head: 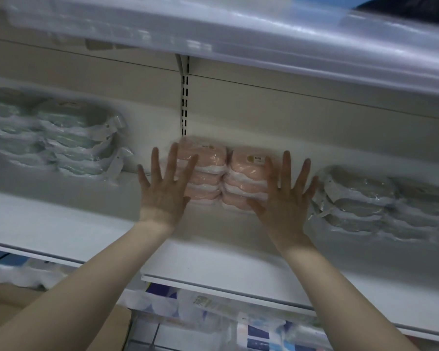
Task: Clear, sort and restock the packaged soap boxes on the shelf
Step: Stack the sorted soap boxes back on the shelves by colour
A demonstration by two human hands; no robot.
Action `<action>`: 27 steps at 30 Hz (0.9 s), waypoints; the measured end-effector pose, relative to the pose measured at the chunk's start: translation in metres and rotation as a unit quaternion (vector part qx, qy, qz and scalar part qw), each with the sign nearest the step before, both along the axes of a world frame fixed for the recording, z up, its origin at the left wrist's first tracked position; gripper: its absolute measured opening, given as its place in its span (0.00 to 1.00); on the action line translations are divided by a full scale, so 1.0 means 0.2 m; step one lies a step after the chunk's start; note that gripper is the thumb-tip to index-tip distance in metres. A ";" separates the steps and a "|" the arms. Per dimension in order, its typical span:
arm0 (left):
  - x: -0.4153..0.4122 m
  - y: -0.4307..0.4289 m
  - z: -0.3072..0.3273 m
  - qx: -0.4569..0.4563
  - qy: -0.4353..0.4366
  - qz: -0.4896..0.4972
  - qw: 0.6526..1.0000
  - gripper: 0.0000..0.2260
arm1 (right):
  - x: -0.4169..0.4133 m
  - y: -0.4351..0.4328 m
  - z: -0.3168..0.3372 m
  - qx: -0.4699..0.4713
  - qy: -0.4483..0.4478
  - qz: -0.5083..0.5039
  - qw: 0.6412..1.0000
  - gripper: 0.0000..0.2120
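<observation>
The left hand [166, 191] and right hand [285, 201] are spread wide with straight fingers, holding nothing. They flank two stacks of pink soap boxes [243, 173] at the back of the shelf [213, 262], though the blur hides whether they touch. Green soap boxes [61, 140] sit grouped to the left and grey soap boxes [378, 203] to the right, so sorting looks mostly done, with restocking probably left.

Plastic-wrapped, rounded packs stacked flat at the back of the white shelf [86, 224]: pink soap boxes [246, 171] in two touching side-by-side stacks at centre, each topped by a small round label; pale green soap boxes [61, 138] stacked well to the left; grey soap boxes [380, 201] stacked near the right.
</observation>
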State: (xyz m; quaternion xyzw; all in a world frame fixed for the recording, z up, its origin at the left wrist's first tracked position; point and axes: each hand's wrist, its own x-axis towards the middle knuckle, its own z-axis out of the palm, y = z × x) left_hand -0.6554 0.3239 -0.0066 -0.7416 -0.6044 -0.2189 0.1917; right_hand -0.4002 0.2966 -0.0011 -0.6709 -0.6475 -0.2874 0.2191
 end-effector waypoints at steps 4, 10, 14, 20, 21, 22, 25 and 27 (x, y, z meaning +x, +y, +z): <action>0.05 0.09 -0.05 0.062 0.104 -0.090 0.989 0.54 | -0.04 0.06 -0.03 0.011 -0.098 0.092 0.991 0.50; 0.09 0.16 -0.08 0.104 0.101 -0.107 0.984 0.31 | -0.01 0.20 -0.08 0.011 -0.100 0.114 0.988 0.51; 0.10 0.16 -0.09 0.095 0.111 -0.090 0.985 0.30 | 0.00 0.22 -0.10 0.014 -0.113 0.117 0.987 0.52; 0.06 0.10 0.01 0.047 0.081 -0.126 0.988 0.41 | -0.02 0.15 -0.04 0.004 -0.092 0.125 0.988 0.48; 0.05 0.08 0.04 0.030 0.077 -0.127 0.988 0.42 | -0.04 0.13 -0.02 0.008 -0.079 0.130 0.988 0.46; 0.02 0.05 0.07 0.016 0.075 -0.127 0.989 0.42 | -0.06 0.10 0.01 0.015 -0.068 0.137 0.988 0.44; -0.09 -0.06 0.14 0.026 0.063 -0.146 0.987 0.40 | -0.16 0.01 0.08 0.038 -0.052 0.158 0.985 0.37; -0.21 -0.15 0.16 0.045 0.055 -0.167 0.983 0.38 | -0.25 -0.06 0.11 0.038 -0.060 0.168 0.983 0.34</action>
